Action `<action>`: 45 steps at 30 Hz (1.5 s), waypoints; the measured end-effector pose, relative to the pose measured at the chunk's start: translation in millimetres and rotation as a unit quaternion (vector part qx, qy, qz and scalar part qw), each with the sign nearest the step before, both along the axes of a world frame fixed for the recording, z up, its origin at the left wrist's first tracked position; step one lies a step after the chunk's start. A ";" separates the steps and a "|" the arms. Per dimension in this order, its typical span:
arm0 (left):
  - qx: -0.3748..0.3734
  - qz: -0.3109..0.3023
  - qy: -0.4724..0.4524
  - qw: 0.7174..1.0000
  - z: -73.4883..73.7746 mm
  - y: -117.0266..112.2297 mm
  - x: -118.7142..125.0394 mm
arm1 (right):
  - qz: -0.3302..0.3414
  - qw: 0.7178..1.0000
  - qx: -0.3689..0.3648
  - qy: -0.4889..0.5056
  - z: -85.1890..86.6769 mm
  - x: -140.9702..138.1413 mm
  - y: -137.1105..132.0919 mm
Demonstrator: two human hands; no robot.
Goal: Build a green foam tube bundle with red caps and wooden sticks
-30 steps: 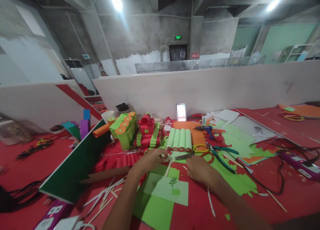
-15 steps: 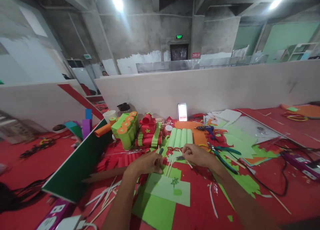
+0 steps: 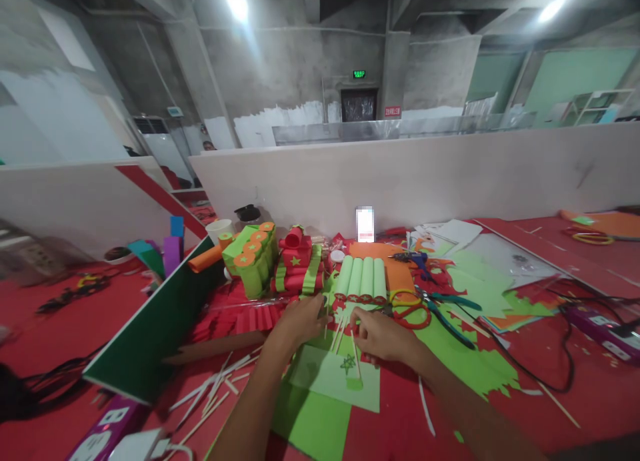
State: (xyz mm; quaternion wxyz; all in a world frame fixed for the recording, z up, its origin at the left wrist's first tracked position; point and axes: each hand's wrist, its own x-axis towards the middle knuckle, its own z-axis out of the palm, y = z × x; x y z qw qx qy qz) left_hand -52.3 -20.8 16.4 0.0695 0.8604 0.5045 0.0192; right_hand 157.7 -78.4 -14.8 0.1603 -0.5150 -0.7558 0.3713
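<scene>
Head view: the right hand point(image 3: 383, 337) pinches a wooden stick point(image 3: 356, 351) over a pale green sheet point(image 3: 325, 381). The left hand point(image 3: 300, 321) curls beside loose sticks point(image 3: 338, 333), grip unclear.

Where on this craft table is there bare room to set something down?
Bare red tabletop shows near right, below the black cable, and far left of the green board. It is crowded around the right hand: scissors, green paper rolls, thin sticks.

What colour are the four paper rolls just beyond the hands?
Pale green paper rolls, seen best in the head view.
</scene>
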 end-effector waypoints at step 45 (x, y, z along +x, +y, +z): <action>-0.076 -0.032 -0.101 0.991 -6.5 -6.4 14.9 | -0.156 0.889 0.080 0.424 -5.4 -2.1 36.5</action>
